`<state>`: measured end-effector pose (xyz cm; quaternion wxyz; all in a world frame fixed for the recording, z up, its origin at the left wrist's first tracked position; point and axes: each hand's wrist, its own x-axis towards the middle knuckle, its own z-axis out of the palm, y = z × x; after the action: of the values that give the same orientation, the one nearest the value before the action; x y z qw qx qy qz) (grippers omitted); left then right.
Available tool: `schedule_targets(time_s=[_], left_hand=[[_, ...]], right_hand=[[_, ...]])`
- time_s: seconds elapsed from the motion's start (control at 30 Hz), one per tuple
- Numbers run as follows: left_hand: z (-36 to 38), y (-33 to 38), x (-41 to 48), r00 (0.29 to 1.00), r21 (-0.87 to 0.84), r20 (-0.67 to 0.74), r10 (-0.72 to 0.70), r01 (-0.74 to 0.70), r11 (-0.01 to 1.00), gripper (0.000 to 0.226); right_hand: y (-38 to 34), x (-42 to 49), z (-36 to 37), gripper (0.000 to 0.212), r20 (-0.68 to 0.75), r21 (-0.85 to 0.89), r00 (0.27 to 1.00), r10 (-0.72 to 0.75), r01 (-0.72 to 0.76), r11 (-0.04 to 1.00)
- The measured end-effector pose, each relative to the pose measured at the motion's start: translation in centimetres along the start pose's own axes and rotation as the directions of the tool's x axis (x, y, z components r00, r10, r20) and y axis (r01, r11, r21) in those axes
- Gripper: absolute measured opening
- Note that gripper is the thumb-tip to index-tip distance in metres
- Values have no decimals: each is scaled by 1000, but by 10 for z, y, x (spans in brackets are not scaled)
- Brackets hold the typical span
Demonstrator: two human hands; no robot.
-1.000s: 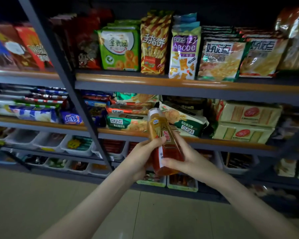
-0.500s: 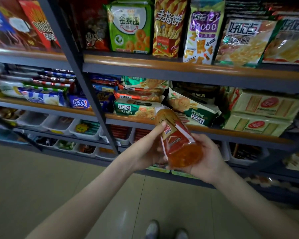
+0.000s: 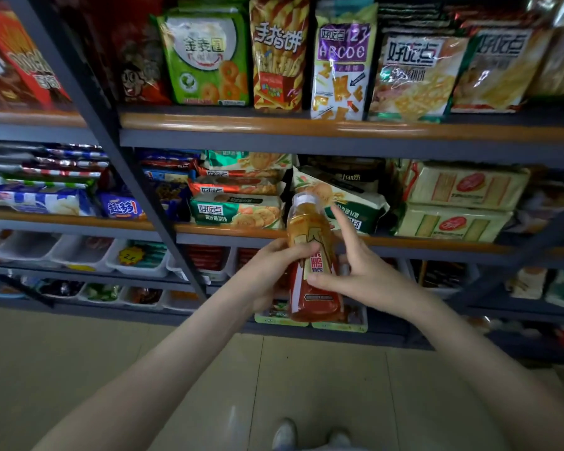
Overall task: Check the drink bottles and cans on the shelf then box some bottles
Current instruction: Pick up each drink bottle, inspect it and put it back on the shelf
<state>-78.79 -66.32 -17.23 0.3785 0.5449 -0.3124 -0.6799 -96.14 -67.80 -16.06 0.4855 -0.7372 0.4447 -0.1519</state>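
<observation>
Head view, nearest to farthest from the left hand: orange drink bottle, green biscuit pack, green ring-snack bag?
1. Orange drink bottle, gripped in the left hand.
2. Green biscuit pack, middle shelf, just above.
3. Green ring-snack bag, top shelf.

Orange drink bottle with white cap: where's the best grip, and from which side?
Wrap the straight labelled mid-body of the orange plastic drink bottle from the person's left, where the left hand grips it. It stands nearly upright, and its shoulder tapers toward the white cap, so higher would likely slip. The right hand rests on the right side.
</observation>
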Motion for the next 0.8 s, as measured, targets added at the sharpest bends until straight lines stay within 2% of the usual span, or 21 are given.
schedule_targets(time_s=[0.1,0.3,0.4,0.5,0.57,0.63,0.67,0.73,0.77,0.8], left_hand=[[9,5,3,998,18,41,50,-51,999,51],[29,36,-5,975,166,66,213,-221,961,54],[34,76,-18,919,247,120,377,-395,885,44],[42,129,-35,820,270,193,539,-572,774,38],[49,171,-47,718,317,221,660,-693,648,35],[51,215,-53,575,454,173,799,-767,454,40],[49,239,-53,467,557,119,876,-762,330,41],[42,281,-55,175,734,54,983,-674,80,38],[39,300,-55,55,784,48,997,-620,-4,37],[35,316,-54,-23,816,50,999,-575,-54,38]], right_hand=[[-3,3,3,110,-84,-110,995,-53,44,993],[-12,1,-18,118,-283,-62,948,-146,134,989],[-35,-4,-43,126,-406,-18,871,-277,296,955],[-74,-7,-76,128,-506,-167,736,-449,427,889],[-107,-5,-101,129,-553,-298,611,-567,490,819],[-143,3,-128,128,-588,-469,419,-692,520,714],[-161,9,-143,127,-595,-532,325,-735,526,664],[-194,21,-171,127,-616,-579,198,-763,544,608],[-209,27,-184,127,-625,-595,140,-768,551,585],[-222,33,-195,126,-635,-611,79,-769,558,562]])
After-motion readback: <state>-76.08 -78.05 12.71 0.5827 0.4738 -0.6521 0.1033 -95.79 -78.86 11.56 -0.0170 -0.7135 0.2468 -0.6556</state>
